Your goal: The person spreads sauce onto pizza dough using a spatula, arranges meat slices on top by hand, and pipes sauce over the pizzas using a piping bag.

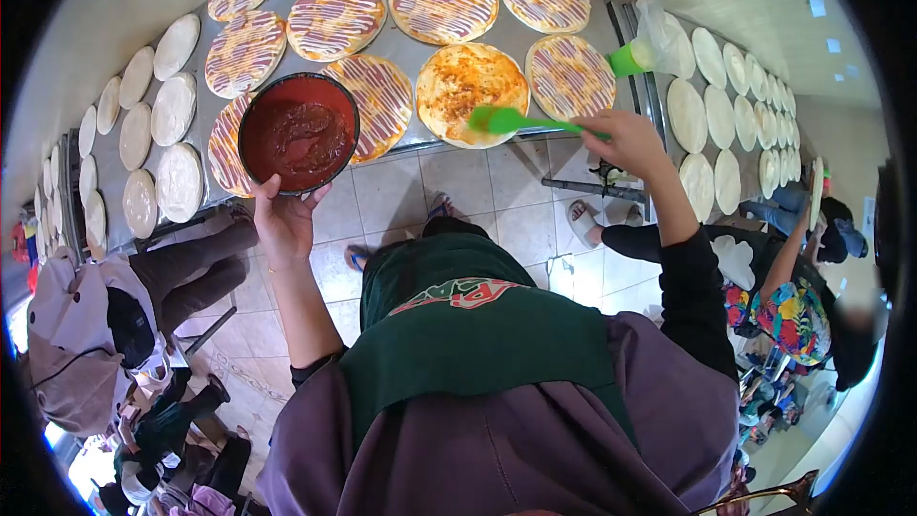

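On the metal table [509,38], rows of striped pizzas [443,3] are laid out. Between two of them, at the near edge, a sauce-smeared pizza base [473,79] is set. A dark-rimmed bowl [296,88] of red sauce [310,126] is gripped from beneath by the left hand [285,217]. Over the base, a green spatula [514,120] is clasped by its handle in the right hand [623,140]; whether the base is touched cannot be told.

L hand [285,227] is supporting from below, thumb & fingers apart, L forearm [306,311] nearer the body. R hand [626,143], well apart from L, has fingers curled in a grip, R forearm [675,205] behind it.
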